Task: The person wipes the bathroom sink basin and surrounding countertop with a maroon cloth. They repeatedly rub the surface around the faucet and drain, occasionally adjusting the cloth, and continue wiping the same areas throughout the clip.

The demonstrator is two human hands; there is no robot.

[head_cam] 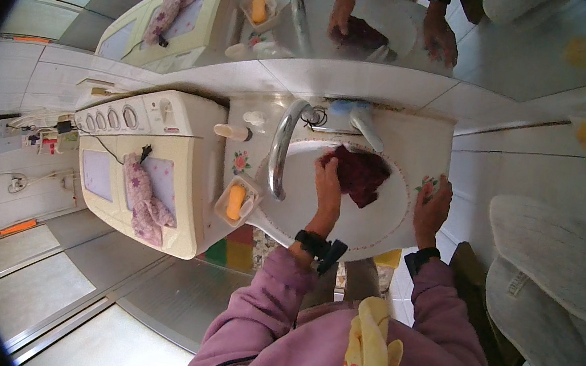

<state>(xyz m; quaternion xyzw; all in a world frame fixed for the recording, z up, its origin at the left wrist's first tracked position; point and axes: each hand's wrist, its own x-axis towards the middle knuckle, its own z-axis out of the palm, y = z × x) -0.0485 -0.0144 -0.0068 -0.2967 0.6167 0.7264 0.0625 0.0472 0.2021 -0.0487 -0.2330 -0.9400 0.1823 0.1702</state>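
Note:
A dark red cloth (364,176) lies bunched in the white oval washbasin (295,210), towards its back. My left hand (328,187) has its fingers closed on the cloth's left edge. My right hand (431,211) rests on the basin's right edge, beside a printed rose, thumb and fingers apart, with nothing visible in it. To the left of my left hand, the chrome spout (279,154) of the tap arches over the basin. Behind the cloth, a pale handle-like object (366,128) slants down towards the bowl.
A soap dish (221,208) with an orange soap bar (236,202) sits on the basin's left corner. Further left stands a cream washing machine (191,181) bearing a pink patterned cloth (144,200). A tube (232,131) lies behind the dish. The mirror (506,55) rises behind the basin.

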